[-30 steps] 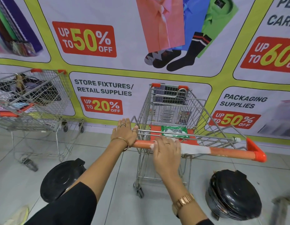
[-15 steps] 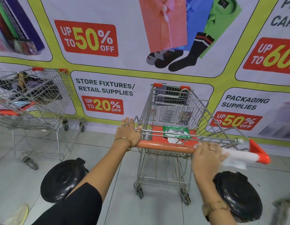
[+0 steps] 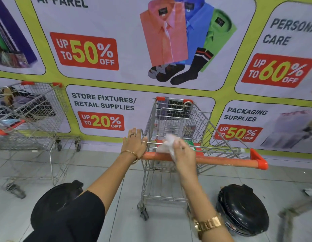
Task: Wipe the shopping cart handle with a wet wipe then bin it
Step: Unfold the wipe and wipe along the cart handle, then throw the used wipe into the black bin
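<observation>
An orange cart handle [image 3: 221, 161] runs across the near end of a wire shopping cart [image 3: 178, 123]. My left hand [image 3: 134, 145] rests flat on the handle's left end, fingers spread. My right hand [image 3: 184, 152] is lifted just above the handle's left-middle part and grips a crumpled white wet wipe [image 3: 168, 144], blurred by motion. A green wipe packet [image 3: 189, 143] lies on the cart's child seat, mostly hidden behind the hand. A black bin with its lid down [image 3: 242, 208] stands on the floor at the lower right.
A second black bin [image 3: 59, 206] stands at the lower left, partly behind my sleeve. Another wire cart [image 3: 29, 119] holding goods is parked at the left. A printed sale banner [image 3: 99, 53] covers the wall just beyond the carts. Grey floor tiles lie underfoot.
My right hand slid the wipe along the handle from the left to the far right end, then came back left and lifted off the bar. The left hand stayed in place.
</observation>
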`<state>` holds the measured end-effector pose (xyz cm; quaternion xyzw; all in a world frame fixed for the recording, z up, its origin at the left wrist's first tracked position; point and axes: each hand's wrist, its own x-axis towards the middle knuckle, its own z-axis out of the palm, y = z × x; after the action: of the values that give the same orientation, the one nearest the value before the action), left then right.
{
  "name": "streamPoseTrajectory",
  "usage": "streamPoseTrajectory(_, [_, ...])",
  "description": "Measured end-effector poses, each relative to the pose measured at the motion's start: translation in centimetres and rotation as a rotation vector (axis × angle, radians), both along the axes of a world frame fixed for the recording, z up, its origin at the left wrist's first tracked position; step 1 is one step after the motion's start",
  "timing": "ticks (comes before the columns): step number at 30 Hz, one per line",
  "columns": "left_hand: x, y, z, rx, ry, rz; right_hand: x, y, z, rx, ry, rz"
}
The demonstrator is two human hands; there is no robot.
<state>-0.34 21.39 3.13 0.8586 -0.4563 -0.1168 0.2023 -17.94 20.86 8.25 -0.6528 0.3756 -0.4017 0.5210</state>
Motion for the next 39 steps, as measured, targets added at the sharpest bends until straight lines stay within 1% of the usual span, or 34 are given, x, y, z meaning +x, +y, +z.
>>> streamPoseTrajectory(2, [-0.5,0.6,1.0,-0.184,0.076,-0.053,-0.9,-0.8,3.1,0.042,-0.086,-0.03])
streamPoseTrajectory(3, [-1.1,0.8,2.1,-0.28,0.158,-0.067,-1.4,-1.1,4.5,0.059,-0.118,-0.039])
streamPoseTrajectory(4, [-1.8,1.1,3.2,-0.361,0.312,-0.059,-1.8,-1.3,5.8,0.085,-0.135,-0.036])
streamPoseTrajectory(5, [-2.7,1.5,4.8,-0.398,0.531,-0.068,-2.2,-1.5,7.0,0.105,-0.158,-0.041])
streamPoseTrajectory(6, [-3.5,1.8,6.2,-0.402,0.764,-0.112,-2.8,-1.7,8.2,0.121,-0.196,-0.06])
streamPoseTrajectory(7, [-4.1,2.3,7.5,-0.374,0.954,-0.179,-3.3,-2.0,9.1,0.139,-0.24,-0.079])
streamPoseTrajectory(8, [-4.7,2.6,8.5,-0.353,1.077,-0.275,-4.0,-2.3,10.0,0.154,-0.286,-0.1])
streamPoseTrajectory(10, [-6.2,2.7,9.6,-0.302,1.187,-0.465,-5.6,-2.9,11.2,0.177,-0.368,-0.133])
streamPoseTrajectory(11, [-7.0,2.2,9.9,-0.262,1.188,-0.537,-6.6,-3.3,11.7,0.18,-0.409,-0.145])
streamPoseTrajectory(13, [-8.9,1.1,10.0,-0.201,1.197,-0.63,-8.6,-4.0,12.1,0.2,-0.488,-0.157])
streamPoseTrajectory(14, [-10.2,0.4,10.0,-0.176,1.247,-0.675,-9.9,-4.4,12.3,0.208,-0.519,-0.175])
streamPoseTrajectory(16, [-12.2,-0.9,10.0,-0.156,1.367,-0.713,-12.3,-5.2,12.2,0.243,-0.566,-0.214])
streamPoseTrajectory(19, [-16.6,-3.4,10.1,-0.148,1.463,-0.739,-17.2,-7.0,11.4,0.286,-0.625,-0.304])
streamPoseTrajectory(20, [-17.6,-4.1,10.3,-0.149,1.471,-0.712,-18.4,-7.5,11.1,0.296,-0.644,-0.327])
streamPoseTrajectory(23, [-21.7,-7.4,11.0,-0.149,1.377,-0.657,-23.8,-9.3,10.3,0.288,-0.655,-0.434])
streamPoseTrajectory(27, [-27.3,-11.7,11.6,-0.143,1.262,-0.621,-31.2,-12.0,8.9,0.232,-0.527,-0.569])
streamPoseTrajectory(29, [-30.5,-13.9,11.6,-0.133,1.233,-0.617,-34.9,-13.1,8.0,0.227,-0.486,-0.638])
streamPoseTrajectory(32, [-35.3,-17.1,11.4,-0.128,1.158,-0.566,-39.7,-14.7,6.3,0.263,-0.478,-0.701])
streamPoseTrajectory(35, [-38.8,-19.5,10.8,-0.096,1.126,-0.502,-43.1,-15.9,4.7,0.336,-0.486,-0.754])
streamPoseTrajectory(39, [-42.5,-22.1,8.9,0.041,1.018,-0.473,-46.2,-17.3,2.5,0.427,-0.513,-0.813])
